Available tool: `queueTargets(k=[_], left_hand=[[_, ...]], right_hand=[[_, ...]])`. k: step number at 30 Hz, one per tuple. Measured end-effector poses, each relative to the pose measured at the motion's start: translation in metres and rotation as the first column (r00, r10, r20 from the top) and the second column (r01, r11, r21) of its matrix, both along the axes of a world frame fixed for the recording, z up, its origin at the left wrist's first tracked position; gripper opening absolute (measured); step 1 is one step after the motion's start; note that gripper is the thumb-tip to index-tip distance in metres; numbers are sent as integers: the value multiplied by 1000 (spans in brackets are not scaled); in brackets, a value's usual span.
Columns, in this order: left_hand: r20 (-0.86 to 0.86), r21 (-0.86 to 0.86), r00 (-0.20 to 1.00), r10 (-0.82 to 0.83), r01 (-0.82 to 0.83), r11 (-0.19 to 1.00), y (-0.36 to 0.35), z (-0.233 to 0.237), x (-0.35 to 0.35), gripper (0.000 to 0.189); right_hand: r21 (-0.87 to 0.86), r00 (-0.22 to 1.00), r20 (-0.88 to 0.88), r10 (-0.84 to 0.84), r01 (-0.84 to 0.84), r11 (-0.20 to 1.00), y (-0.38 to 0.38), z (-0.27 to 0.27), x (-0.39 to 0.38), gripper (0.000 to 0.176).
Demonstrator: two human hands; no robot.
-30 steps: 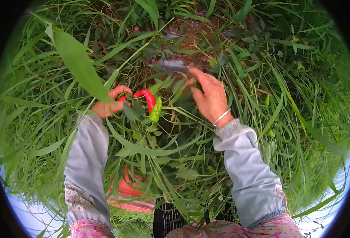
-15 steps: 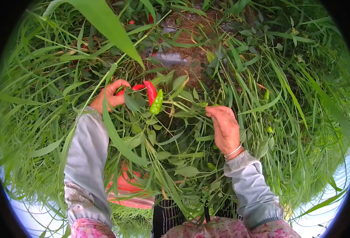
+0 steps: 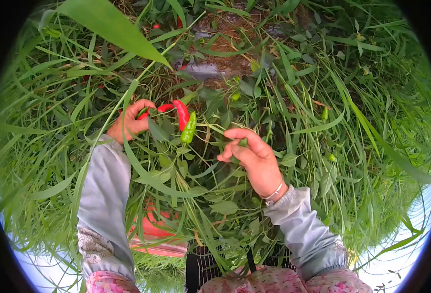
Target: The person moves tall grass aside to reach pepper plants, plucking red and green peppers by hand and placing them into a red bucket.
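Note:
My left hand (image 3: pixel 129 122) is closed around a red chili pepper (image 3: pixel 143 115), part of which its fingers hide. Just right of those fingers another red chili (image 3: pixel 165 107) shows among the leaves. Between my two hands hang a larger red chili (image 3: pixel 181 115) and a bright green chili (image 3: pixel 188 129) that overlaps it. My right hand (image 3: pixel 257 163) is curled in front of the pepper plant's stems and leaves (image 3: pixel 225 207). Something small and green shows between its thumb and index finger; I cannot tell whether it is a leaf or a pepper.
Long grass blades (image 3: pixel 113 29) cross over the plants. Behind them lie dry straw (image 3: pixel 225 44) and a strip of plastic sheet (image 3: pixel 203 71). A red container (image 3: pixel 159 232) stands low on the left, partly under the grass. More green chilies (image 3: pixel 325 114) hang on the right.
My right hand has moved left and down, turning so its fingers curl inward. A small green pepper now shows above it. My left hand stays almost in place on the red chili.

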State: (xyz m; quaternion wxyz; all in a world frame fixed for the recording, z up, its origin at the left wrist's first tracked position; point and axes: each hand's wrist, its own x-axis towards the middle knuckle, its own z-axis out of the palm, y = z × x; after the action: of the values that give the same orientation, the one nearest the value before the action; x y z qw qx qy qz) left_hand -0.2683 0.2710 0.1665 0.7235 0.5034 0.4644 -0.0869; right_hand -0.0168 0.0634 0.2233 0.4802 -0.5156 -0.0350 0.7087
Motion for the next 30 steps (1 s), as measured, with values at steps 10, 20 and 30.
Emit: queueTargets(k=[10,20,30], left_hand=[[-61,137,998,-7,15,990,-9,-20,-11,35],[-85,172,993,-84,98,980,-8,-18,-7,34],[-66,2,993,101,-101,995,-16,-10,-6,32]], right_hand=[[-10,879,471,67,-71,997,38,-45,-80,27],[327,814,528,245,-460,826,20,37,-86,25],[-1,632,735,244,-359,933,62,-49,-39,28]])
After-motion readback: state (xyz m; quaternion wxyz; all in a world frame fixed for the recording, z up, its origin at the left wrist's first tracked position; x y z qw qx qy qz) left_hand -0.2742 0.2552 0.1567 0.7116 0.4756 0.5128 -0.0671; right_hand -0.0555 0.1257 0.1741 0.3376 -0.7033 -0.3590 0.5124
